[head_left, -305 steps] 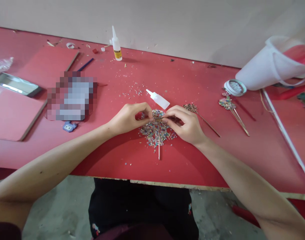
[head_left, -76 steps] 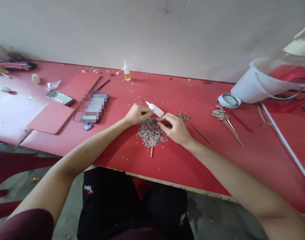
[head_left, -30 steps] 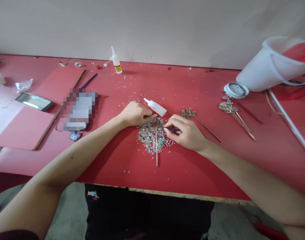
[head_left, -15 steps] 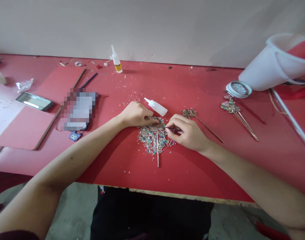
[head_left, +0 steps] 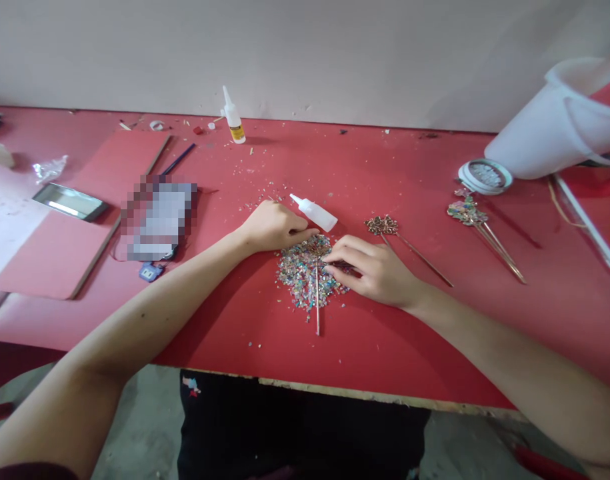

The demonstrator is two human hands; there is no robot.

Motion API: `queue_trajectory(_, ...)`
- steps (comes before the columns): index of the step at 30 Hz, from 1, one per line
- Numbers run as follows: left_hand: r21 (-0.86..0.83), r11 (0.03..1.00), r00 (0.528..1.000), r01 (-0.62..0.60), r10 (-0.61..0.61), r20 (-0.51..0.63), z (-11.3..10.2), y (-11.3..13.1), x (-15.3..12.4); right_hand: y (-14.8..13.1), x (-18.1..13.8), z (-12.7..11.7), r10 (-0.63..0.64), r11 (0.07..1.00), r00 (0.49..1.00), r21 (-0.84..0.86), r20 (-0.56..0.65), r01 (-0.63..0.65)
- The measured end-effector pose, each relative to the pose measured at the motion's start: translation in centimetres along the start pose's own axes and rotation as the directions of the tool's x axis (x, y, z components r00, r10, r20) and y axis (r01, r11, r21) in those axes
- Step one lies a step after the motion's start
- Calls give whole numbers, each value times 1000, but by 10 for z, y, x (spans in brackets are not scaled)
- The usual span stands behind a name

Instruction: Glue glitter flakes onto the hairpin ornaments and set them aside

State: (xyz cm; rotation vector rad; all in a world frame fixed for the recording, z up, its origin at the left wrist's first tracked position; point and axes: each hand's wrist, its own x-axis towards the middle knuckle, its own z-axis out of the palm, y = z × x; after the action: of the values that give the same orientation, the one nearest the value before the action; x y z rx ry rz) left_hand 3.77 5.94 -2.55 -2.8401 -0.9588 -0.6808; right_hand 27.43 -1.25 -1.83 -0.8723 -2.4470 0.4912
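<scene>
A gold hairpin [head_left: 318,300] lies on a pile of small multicoloured chips [head_left: 295,277], its prong pointing towards me. At the upper edge of its ornamental head, my left hand [head_left: 272,225] is closed, with fingertips against the head. My right hand [head_left: 377,270] pinches a thin dark tool, mostly hidden by the fingers, with its tip close to the hairpin's head. Just behind the pile lies a white squeeze bottle [head_left: 319,215] on its side. To the right rest a bare openwork hairpin [head_left: 382,225] and a decorated hairpin [head_left: 469,213] with coloured pieces on its head.
A glue bottle [head_left: 236,123] stands near the wall. On the left are a red board [head_left: 39,257], a glass-topped case [head_left: 69,201] and a pixelated phone-like item [head_left: 165,217]. A round tub of pale bits [head_left: 485,177] sits beside a tilted white bucket [head_left: 535,137].
My left fingertips have shifted slightly up the hairpin's head. My right hand has dropped a little and its fingers have straightened. The view has moved slightly.
</scene>
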Motion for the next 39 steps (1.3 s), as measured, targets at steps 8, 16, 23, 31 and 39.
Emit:
queue_trajectory(8,36,999,1000,-13,13,-7,0,0,1,-1,2,2,-8,999,1000,-48,-16,8)
queue_trajectory(16,13,1000,1000,8,-8,-9,2,-1,1,-2,2,0,-10,998,1000,-55,-7,10)
queue_trajectory(23,-1,1000,1000,12,-12,3,1,-1,1,-3,2,-1,-5,1000,999,-27,-33,4)
queue_trajectory(31,-11,1000,1000,20,-20,10,-1,-1,2,-3,2,-1,10,997,1000,-79,-6,-10)
queue_trajectory(39,-5,999,999,32,-32,25,1,-1,2,-2,3,0,-79,995,997,-65,-8,78)
